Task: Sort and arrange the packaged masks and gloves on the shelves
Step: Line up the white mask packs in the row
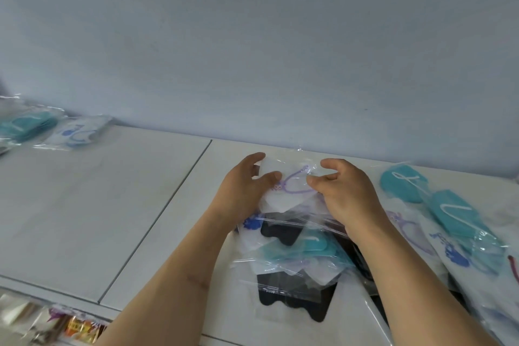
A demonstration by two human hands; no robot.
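A clear packet holding a white mask with purple ear loops (pixel 292 185) sits on top of a loose pile of packaged masks (pixel 297 255) on the white shelf top (pixel 112 205). My left hand (pixel 241 194) grips the packet's left edge, thumb on top. My right hand (pixel 345 191) holds its right edge with curled fingers. Under it lie teal, black and white masks in clear bags. More teal mask packets (pixel 449 211) lie to the right.
At the far left, a teal mask packet (pixel 25 123) and a white packet with blue print (pixel 75 132) lie by the wall. A seam (pixel 157 216) splits the shelf top. Small colourful goods (pixel 75 329) show on a lower level at bottom left.
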